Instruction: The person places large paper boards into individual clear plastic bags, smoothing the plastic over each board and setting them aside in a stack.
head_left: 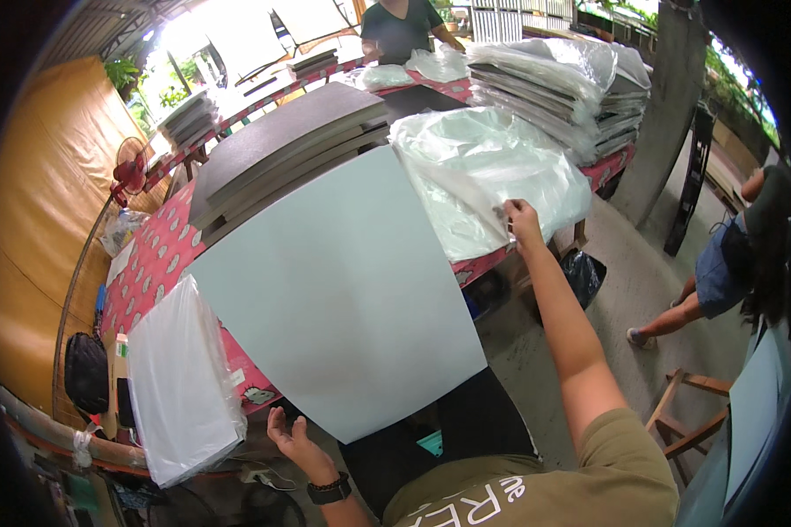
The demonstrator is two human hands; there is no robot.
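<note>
A large pale blue sheet lies in front of me, its far edge against a stack of dark grey boards and its near corner over my lap. To its right is a pile of clear plastic bags. My right hand reaches out to this pile and pinches the edge of a plastic bag between thumb and fingers. Near the sheet's lower left edge, my left hand is raised with its fingers apart, holding nothing. A dark watch is on that wrist.
A white plastic-wrapped stack sits at the left on the red patterned tablecloth. Tall stacks of plastic-covered boards stand far right, near a pillar. One person is across the table; another is at the right.
</note>
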